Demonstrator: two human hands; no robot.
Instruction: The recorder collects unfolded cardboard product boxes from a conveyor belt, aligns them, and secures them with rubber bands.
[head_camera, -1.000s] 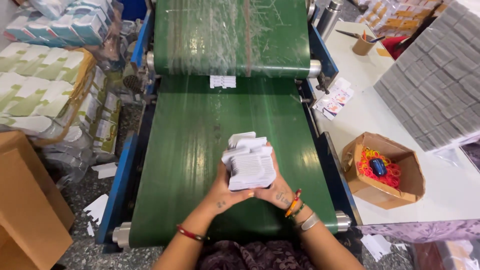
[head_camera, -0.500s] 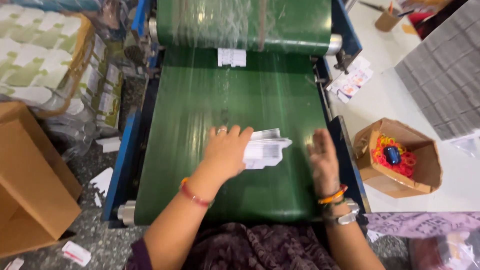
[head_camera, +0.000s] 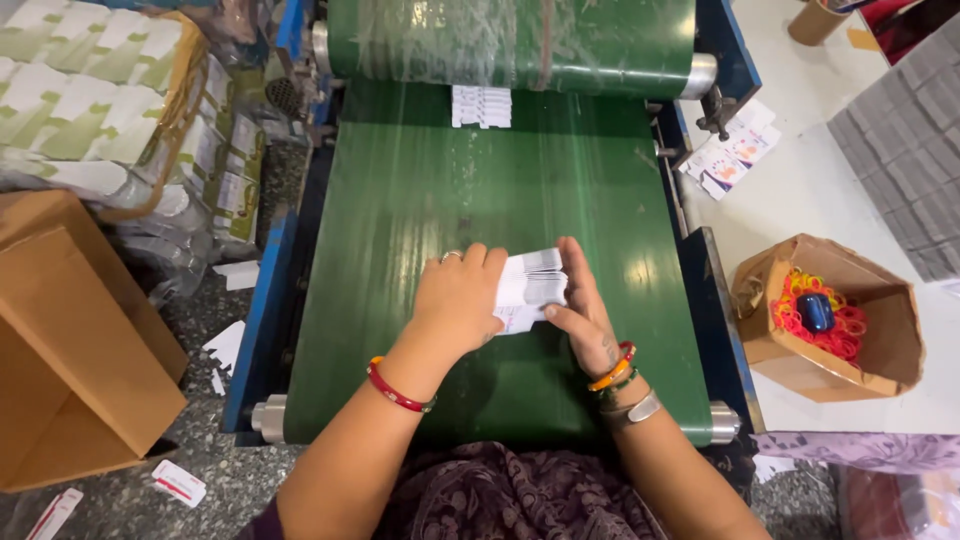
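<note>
At far left, wrapped bundles of green-and-white packs lie stacked, their upper edge cut off by the frame. Near left, a brown carton stands on the speckled floor, with white slips scattered beside it. At centre, a person's left hand and right hand press in from either side on a stack of white leaflets lying on the green belt, in its near half. The left grip lies flat against the stack's left end, fingers curled over its top. The right grip closes on the right end, thumb along the near edge. How many leaflets the stack holds is hard to tell. Farther along the belt, a white label sits just below a roller wrapped in clear film. At right, printed cards lie on the white tabletop. A brown box holds red bands and a blue object too small to identify. Grey stacks run off the right edge.
</note>
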